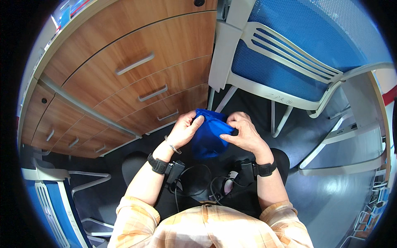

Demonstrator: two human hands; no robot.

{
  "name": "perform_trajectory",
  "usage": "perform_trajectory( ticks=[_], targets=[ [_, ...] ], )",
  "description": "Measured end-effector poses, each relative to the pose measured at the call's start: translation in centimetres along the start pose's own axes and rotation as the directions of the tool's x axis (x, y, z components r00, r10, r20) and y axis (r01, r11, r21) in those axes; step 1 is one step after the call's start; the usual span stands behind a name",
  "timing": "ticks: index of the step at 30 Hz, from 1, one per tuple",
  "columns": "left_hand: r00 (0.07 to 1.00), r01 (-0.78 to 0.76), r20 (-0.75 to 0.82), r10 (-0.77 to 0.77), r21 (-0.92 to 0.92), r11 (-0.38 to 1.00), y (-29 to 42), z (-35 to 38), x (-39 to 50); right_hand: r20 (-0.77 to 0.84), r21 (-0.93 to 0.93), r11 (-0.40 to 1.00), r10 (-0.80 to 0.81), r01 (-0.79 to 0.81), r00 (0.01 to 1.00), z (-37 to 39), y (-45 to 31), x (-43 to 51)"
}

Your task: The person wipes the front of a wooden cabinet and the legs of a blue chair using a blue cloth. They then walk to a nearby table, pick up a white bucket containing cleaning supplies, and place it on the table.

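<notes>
A bright blue piece of thin fabric [212, 136], perhaps a pouch or a cover, hangs between my two hands above the dark floor. At its upper left edge, my left hand [185, 127] pinches it between thumb and fingers. My right hand [246, 131] grips the right edge, with the thumb lying against the near side. The lower part sags loosely, and its inside is hidden. Each wrist bears a black strap with a small dark device [176, 171] and a thin cable.
Wooden drawer cabinets [155, 40] with grey handles stand ahead and to the left. A blue mesh chair [279, 68] with a white frame is at the front right; another chair [55, 204] is at the lower left. White metal legs [322, 145] support a desk at right.
</notes>
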State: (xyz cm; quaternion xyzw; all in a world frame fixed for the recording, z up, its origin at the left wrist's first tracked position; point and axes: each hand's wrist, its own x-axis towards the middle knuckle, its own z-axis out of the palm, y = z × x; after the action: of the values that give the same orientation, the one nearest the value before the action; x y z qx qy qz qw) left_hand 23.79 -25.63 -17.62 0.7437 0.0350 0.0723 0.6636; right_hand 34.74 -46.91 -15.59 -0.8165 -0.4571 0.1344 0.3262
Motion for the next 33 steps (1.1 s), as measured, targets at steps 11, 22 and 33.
perform_trajectory(
  ticks=[11, 22, 33],
  targets=[
    [0.998, 0.032, -0.042, -0.044, -0.243, 0.969, -0.8, -0.6, 0.2, -0.117, 0.392, 0.885, 0.318, -0.25, 0.941, -0.4, -0.4, 0.2],
    [0.974, 0.227, 0.092, -0.208, -0.437, 0.87, -1.6, 1.3, 0.1, -0.122, 0.754, 0.639, 0.367, -0.154, 0.922, 1.1, 1.4, 0.7],
    [0.936, 0.171, -0.319, -0.145, 0.054, 0.984, -3.5, 2.1, -0.1, -0.261, 0.589, 0.787, 0.401, -0.185, 0.878, 3.0, 1.1, 1.6]
  ],
)
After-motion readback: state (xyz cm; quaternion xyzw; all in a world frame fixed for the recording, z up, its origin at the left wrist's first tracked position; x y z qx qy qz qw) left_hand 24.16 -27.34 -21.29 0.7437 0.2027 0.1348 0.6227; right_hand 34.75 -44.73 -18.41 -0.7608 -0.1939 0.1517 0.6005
